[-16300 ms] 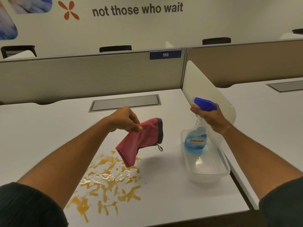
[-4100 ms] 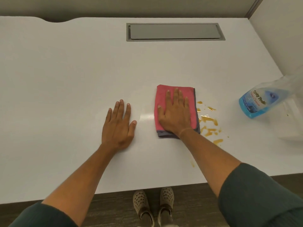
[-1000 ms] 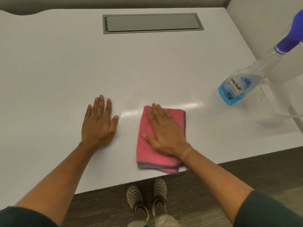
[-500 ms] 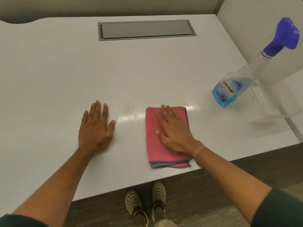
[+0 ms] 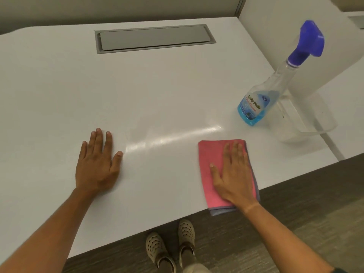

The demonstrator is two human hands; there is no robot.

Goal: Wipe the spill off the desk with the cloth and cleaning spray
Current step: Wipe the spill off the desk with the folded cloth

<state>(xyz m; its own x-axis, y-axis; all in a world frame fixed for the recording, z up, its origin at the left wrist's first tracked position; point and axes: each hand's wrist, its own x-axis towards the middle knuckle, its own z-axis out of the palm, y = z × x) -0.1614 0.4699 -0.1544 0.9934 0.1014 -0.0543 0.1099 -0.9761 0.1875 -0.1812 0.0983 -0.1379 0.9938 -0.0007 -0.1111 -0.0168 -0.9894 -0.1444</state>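
Observation:
A folded pink cloth (image 5: 210, 166) with a grey edge lies flat on the white desk (image 5: 157, 91), its near end hanging slightly over the front edge. My right hand (image 5: 234, 174) presses on it palm down, fingers spread. My left hand (image 5: 98, 164) rests flat on the bare desk to the left, holding nothing. A spray bottle (image 5: 256, 103) with blue liquid and a blue trigger head stands at the right, beyond the cloth. No orange spill shows on the desk; a wet sheen (image 5: 171, 138) runs between my hands.
A clear plastic tub (image 5: 315, 123) sits at the desk's right edge behind the bottle. A grey cable hatch (image 5: 153, 38) is set in the desk at the back. A white divider panel (image 5: 275, 26) rises on the right. My feet (image 5: 169, 247) stand below the front edge.
My right hand has slid the cloth to the right along the front edge, toward the bottle. The orange spill seen earlier is gone. My left hand stays flat in place.

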